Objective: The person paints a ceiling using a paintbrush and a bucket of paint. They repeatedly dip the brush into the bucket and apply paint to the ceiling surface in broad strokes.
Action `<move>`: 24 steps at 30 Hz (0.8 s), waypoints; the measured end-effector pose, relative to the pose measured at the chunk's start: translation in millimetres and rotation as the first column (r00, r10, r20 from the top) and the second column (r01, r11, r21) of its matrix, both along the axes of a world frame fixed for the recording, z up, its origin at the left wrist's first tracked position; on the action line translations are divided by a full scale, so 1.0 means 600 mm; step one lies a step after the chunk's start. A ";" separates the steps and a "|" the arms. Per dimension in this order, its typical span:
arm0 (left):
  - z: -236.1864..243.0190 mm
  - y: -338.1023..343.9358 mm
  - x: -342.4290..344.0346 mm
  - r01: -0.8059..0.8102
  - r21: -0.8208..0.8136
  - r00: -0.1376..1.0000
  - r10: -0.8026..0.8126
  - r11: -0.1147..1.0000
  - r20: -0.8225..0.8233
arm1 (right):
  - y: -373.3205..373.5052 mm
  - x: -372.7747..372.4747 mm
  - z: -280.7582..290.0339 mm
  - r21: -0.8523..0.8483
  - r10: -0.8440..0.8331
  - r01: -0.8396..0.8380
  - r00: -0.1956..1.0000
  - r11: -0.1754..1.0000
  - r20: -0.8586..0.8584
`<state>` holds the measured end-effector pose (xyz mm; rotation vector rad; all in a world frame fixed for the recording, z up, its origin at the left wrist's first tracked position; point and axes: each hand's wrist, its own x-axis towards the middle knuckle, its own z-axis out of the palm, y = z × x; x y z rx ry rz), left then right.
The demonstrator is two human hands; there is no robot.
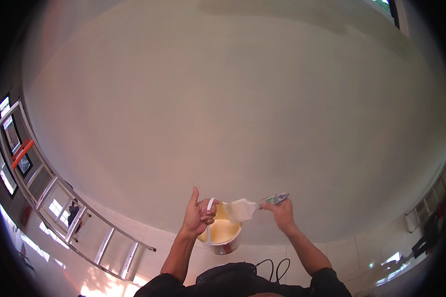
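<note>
Floor (pixel 352 252): pale tiles with thin joints, running along the foot of the wall
Sunlight: bright patches on the tiles at lower left
Ladder (pixel 104 246): silver metal with an orange piece, at left, dark-tipped lower end over the tiles
Right edge: a metal frame (pixel 412 222) and dark items (pixel 428 237), too dim to identify

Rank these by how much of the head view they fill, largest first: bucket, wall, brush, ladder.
1. Wall, filling most of the view
2. Ladder, along the left side
3. Bucket
4. Brush, partly in front of the bucket; longer than it is broad, but covering less area
</note>
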<state>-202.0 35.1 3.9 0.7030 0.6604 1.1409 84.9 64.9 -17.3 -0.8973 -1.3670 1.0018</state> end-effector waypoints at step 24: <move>0.013 -0.015 -0.003 -0.176 0.043 0.983 0.178 0.984 -0.049 | 0.357 0.085 0.710 0.703 -0.332 0.557 0.830 0.443 -0.448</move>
